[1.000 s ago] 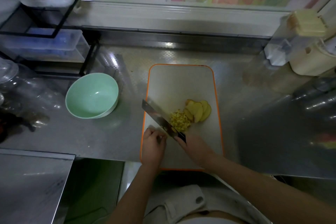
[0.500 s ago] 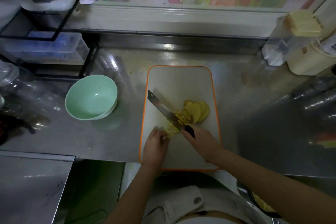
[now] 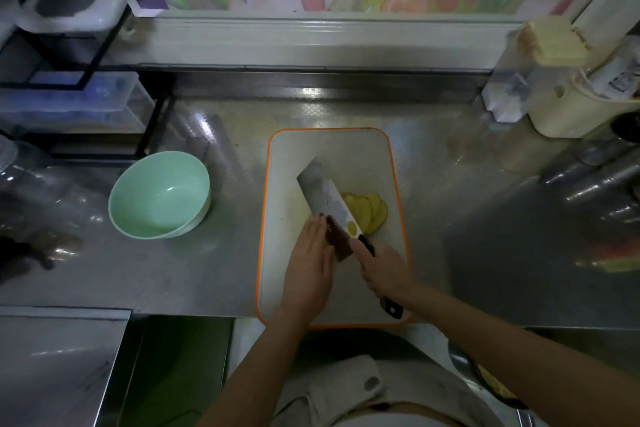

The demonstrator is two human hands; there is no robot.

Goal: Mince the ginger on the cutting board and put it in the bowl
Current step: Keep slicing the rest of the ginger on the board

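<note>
Your right hand (image 3: 382, 267) grips the cleaver (image 3: 323, 198) by its black handle. Your left hand (image 3: 310, 263) lies flat, fingers straight, against the tilted blade. Ginger slices (image 3: 372, 211) sit just right of the blade on the orange-rimmed cutting board (image 3: 332, 149). The mint-green bowl (image 3: 159, 194) stands apart on the left. The container label (image 3: 623, 76) at far right is too blurred to read.

ginger slices (image 3: 373, 212) — fanned on cutting board (image 3: 329, 156) | mint bowl (image 3: 156, 191) — empty, upright

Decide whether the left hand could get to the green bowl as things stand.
Probably yes. The left hand lies flat against the cleaver, gripping nothing, and the bowl stands on the counter to its left, with only bare board and counter between them.
</note>
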